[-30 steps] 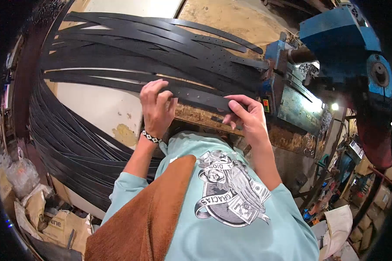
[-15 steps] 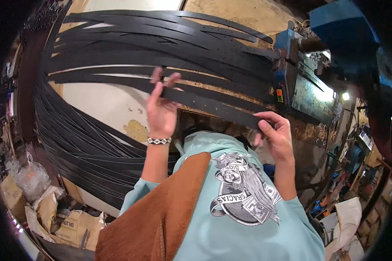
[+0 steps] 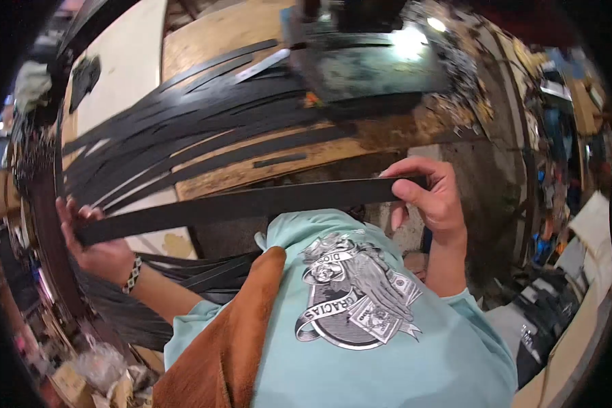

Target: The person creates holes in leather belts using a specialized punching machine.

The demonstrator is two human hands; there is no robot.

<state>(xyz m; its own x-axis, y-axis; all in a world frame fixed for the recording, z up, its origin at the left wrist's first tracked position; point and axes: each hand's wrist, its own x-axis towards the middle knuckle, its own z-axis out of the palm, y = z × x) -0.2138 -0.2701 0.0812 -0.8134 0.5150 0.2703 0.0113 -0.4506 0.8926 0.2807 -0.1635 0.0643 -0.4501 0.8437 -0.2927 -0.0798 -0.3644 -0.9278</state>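
A long black leather strap (image 3: 251, 202) is stretched across in front of my body, above the bench edge. My right hand (image 3: 432, 197) pinches its right end between thumb and fingers. At the far left, my left hand (image 3: 98, 241), with a patterned bracelet at the wrist, has the other end lying across its palm with the fingers curled around it. Some of those fingers are blurred. Beyond the strap, a pile of similar black straps (image 3: 204, 112) covers the bench.
A machine with a metal plate (image 3: 370, 68) stands at the back, under a bright lamp. A short black offcut (image 3: 279, 160) lies at the wooden bench edge (image 3: 231, 173). More straps hang below on the left (image 3: 136, 299). A plastic bag (image 3: 100, 364) sits at lower left.
My left hand has moved far left along the strap to its other end, drawing it out straight. My right hand keeps its end. The view has turned toward the right.
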